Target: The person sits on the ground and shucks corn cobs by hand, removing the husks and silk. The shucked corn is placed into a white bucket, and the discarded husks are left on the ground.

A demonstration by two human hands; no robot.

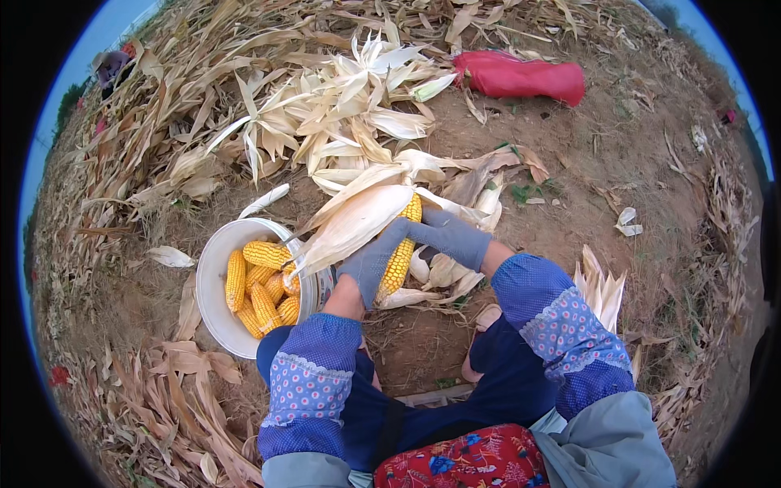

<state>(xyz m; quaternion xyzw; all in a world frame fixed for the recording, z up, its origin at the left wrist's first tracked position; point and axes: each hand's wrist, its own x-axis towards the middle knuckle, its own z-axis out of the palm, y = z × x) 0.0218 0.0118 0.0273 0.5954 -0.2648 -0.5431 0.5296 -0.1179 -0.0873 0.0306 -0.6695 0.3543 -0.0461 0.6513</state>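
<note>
A yellow ear of corn lies between my two gloved hands, its kernels bare along most of its length. Pale dry husk is peeled back at its far end and spreads to the left over the bucket's rim. My left hand, in a grey glove, grips the ear from the left. From the right, my right hand closes around the ear's upper part and husk; its fingertips are partly hidden. Left of my left hand stands a white bucket holding several husked ears.
Loose husks are heaped ahead, with dry stalks and leaves to the far left. A red mesh sack lies on the soil ahead right. More husks lie beside my right arm. Another person is far off at upper left.
</note>
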